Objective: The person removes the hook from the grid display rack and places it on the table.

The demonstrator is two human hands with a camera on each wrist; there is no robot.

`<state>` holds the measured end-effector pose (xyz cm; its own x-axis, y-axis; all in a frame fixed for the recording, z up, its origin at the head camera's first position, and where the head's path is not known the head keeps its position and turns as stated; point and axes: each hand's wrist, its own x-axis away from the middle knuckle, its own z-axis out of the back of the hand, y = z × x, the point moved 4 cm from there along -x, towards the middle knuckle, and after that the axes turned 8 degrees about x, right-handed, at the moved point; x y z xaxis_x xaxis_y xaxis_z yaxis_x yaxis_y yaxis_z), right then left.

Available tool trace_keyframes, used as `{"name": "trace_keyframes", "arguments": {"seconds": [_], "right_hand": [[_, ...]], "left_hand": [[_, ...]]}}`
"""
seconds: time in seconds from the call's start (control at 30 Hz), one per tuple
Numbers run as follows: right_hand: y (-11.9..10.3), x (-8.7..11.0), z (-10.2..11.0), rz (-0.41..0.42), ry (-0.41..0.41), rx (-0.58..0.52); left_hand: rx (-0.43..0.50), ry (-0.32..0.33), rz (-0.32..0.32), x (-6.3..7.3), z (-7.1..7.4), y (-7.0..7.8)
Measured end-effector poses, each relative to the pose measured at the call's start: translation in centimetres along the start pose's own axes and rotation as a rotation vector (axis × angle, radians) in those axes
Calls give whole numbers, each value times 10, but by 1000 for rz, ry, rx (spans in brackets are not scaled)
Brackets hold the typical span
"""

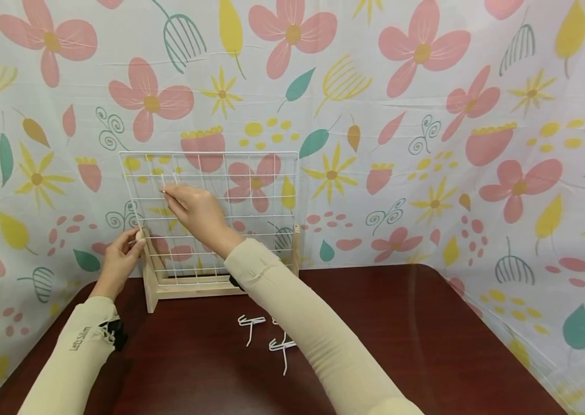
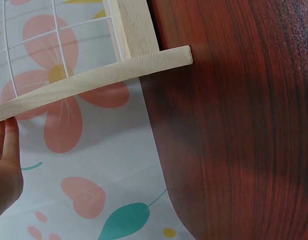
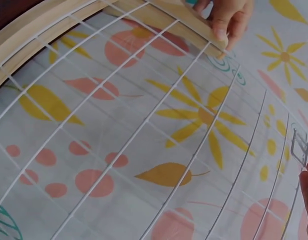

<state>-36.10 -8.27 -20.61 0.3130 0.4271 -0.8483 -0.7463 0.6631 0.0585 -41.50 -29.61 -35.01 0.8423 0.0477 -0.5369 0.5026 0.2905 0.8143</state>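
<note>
A white wire grid panel (image 1: 209, 217) stands upright in a wooden stand (image 1: 150, 288) at the back left of the table. My left hand (image 1: 120, 259) pinches the top of the stand's left post (image 3: 206, 37), thumb on one side and fingers on the other. Near the grid's upper left, my right hand (image 1: 200, 213) pinches a small white wire hook (image 3: 299, 146), its bent end against the grid wires. Whether the hook is seated on a wire, I cannot tell. In the left wrist view the left fingers (image 2: 10, 140) touch the post's outer side.
Several white wire hooks lie on the dark red table (image 1: 375, 323) in front of the stand, among them one hook (image 1: 251, 321) and another hook (image 1: 283, 347); my right sleeve (image 1: 318, 328) partly covers them. A flowered cloth (image 1: 354, 144) hangs behind the table.
</note>
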Motion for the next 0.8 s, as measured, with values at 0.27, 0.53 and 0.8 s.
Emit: {"name": "trace_keyframes", "arguments": {"seconds": [0.27,0.53,0.8], "right_hand": [[7,18,11,14,54,-42],[12,34,17,59,92,-51],[11,49,25,130,106,-64]], "left_hand": [[-1,-1,-3,1,0,3],[-17,6,7,2,0,3],[-20,6,19,2,-1,5]]}}
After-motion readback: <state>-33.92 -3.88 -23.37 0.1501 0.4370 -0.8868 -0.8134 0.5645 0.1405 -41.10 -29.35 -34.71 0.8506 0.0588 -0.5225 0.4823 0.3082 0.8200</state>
